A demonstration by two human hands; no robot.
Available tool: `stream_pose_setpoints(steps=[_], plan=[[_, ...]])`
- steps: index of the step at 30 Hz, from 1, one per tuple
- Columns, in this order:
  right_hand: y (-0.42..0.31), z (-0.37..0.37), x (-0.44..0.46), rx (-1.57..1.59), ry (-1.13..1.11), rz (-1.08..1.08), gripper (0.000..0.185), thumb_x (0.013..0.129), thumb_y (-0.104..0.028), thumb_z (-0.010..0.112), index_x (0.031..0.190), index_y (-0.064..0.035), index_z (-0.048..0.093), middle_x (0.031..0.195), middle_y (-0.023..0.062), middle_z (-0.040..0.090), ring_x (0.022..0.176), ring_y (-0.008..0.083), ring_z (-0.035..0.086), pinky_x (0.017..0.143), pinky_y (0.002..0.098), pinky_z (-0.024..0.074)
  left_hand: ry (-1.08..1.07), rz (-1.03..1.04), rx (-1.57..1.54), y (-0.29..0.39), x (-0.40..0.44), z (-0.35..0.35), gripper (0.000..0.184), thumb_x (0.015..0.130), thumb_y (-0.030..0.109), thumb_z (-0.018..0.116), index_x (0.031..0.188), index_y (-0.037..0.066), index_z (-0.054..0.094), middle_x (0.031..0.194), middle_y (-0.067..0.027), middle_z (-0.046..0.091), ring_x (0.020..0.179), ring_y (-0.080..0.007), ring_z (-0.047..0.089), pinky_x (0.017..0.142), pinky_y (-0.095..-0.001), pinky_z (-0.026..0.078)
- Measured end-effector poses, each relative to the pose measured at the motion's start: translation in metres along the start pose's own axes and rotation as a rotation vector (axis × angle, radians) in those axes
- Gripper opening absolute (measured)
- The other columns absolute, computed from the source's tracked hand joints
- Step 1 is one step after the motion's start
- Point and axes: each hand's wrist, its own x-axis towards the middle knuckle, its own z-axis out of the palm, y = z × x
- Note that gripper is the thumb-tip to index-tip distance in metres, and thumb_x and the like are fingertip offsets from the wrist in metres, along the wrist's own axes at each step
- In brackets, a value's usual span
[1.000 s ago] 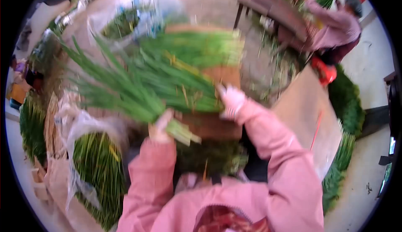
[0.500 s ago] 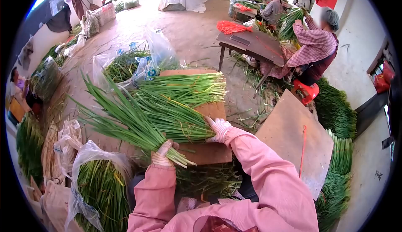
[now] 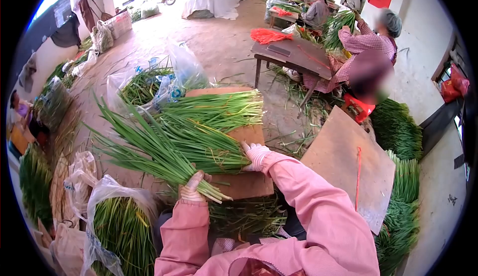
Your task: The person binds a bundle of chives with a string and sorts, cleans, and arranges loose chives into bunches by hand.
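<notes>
A bunch of garlic chives [image 3: 149,151] is in my left hand [image 3: 195,185], fingers wrapped round it near the pale stem ends. Its green leaves fan out to the upper left. My right hand [image 3: 255,155] is at the stem ends of a pile of garlic chives [image 3: 209,146] on a brown board [image 3: 244,184]. Its fingers look closed on some stems there, though they are partly hidden. Both hands wear light striped gloves. Behind that pile, more chives [image 3: 226,107] lie with their pale ends to the right.
A plastic bag of greens [image 3: 144,87] stands beyond the board, another bag [image 3: 122,226] at lower left. To the right are a bare board with a red tie [image 3: 358,176] and stacked chives [image 3: 398,126]. A co-worker [image 3: 371,52] sits by a dark table [image 3: 298,59].
The view has shifted slightly. My left hand still holds its bunch, and my right hand remains at the pile's stem ends. The co-worker still holds up a bundle.
</notes>
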Motion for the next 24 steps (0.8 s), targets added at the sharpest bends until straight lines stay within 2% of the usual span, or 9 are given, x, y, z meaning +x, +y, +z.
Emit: stream_pose_setpoints(steps=[3,5,9,11,15,21,24], plan=[[-0.005,-0.006,-0.007,-0.003,0.007,0.011,0.092,0.057,-0.041,0.070,0.127,-0.0066,0.021,0.110,0.0199,0.046,0.102,0.0336,0.046,0.085,0.0382,0.0391,-0.037,0.002,-0.022,-0.003,0.004,-0.003,0.052,0.066,0.002,0.067,0.111,0.018,0.046,0.072,-0.0008,0.054,0.062,-0.0183,0.055,0.066,-0.0387,0.049],[-0.005,-0.004,-0.008,-0.017,0.030,0.025,0.090,0.057,-0.041,0.070,0.127,-0.0079,0.023,0.110,0.0194,0.046,0.103,0.0329,0.045,0.085,0.0387,0.0390,-0.050,0.024,-0.064,-0.002,0.000,0.003,0.052,0.065,-0.001,0.068,0.109,0.012,0.044,0.071,-0.0042,0.053,0.060,-0.0197,0.054,0.061,-0.0384,0.050],[-0.008,-0.003,-0.010,-0.014,0.026,0.031,0.092,0.056,-0.043,0.070,0.127,-0.0080,0.023,0.111,0.0191,0.046,0.103,0.0326,0.045,0.085,0.0388,0.0389,-0.037,0.025,-0.019,0.003,-0.010,0.011,0.053,0.063,0.000,0.069,0.108,0.011,0.044,0.071,-0.0043,0.052,0.060,-0.0199,0.054,0.058,-0.0382,0.050],[-0.006,-0.006,-0.011,-0.018,0.069,0.020,0.095,0.054,-0.045,0.071,0.127,-0.0081,0.022,0.110,0.0188,0.046,0.102,0.0328,0.046,0.085,0.0390,0.0392,-0.095,0.040,-0.001,0.003,-0.005,0.012,0.053,0.062,0.002,0.071,0.108,0.011,0.044,0.071,-0.0042,0.052,0.059,-0.0197,0.053,0.057,-0.0379,0.050],[-0.004,-0.003,-0.009,-0.010,0.068,0.015,0.096,0.054,-0.047,0.071,0.128,-0.0084,0.022,0.110,0.0186,0.046,0.102,0.0331,0.046,0.084,0.0393,0.0393,-0.159,0.065,-0.004,-0.004,0.006,0.000,0.055,0.061,0.003,0.071,0.108,0.011,0.044,0.070,-0.0038,0.052,0.060,-0.0194,0.053,0.057,-0.0375,0.050],[-0.005,-0.003,-0.011,0.007,0.060,0.021,0.094,0.057,-0.047,0.069,0.128,-0.0085,0.022,0.112,0.0190,0.045,0.103,0.0343,0.045,0.085,0.0395,0.0389,-0.083,0.001,-0.027,-0.007,0.015,-0.011,0.050,0.067,0.001,0.066,0.110,0.012,0.042,0.070,-0.0037,0.052,0.061,-0.0196,0.053,0.062,-0.0388,0.050],[0.000,0.007,-0.010,-0.015,0.182,-0.027,0.093,0.057,-0.048,0.068,0.128,-0.0083,0.022,0.114,0.0199,0.044,0.103,0.0351,0.045,0.084,0.0399,0.0391,-0.150,0.036,-0.064,-0.005,0.014,-0.009,0.048,0.069,0.000,0.063,0.110,0.012,0.042,0.070,-0.0039,0.053,0.061,-0.0203,0.054,0.064,-0.0405,0.049]])
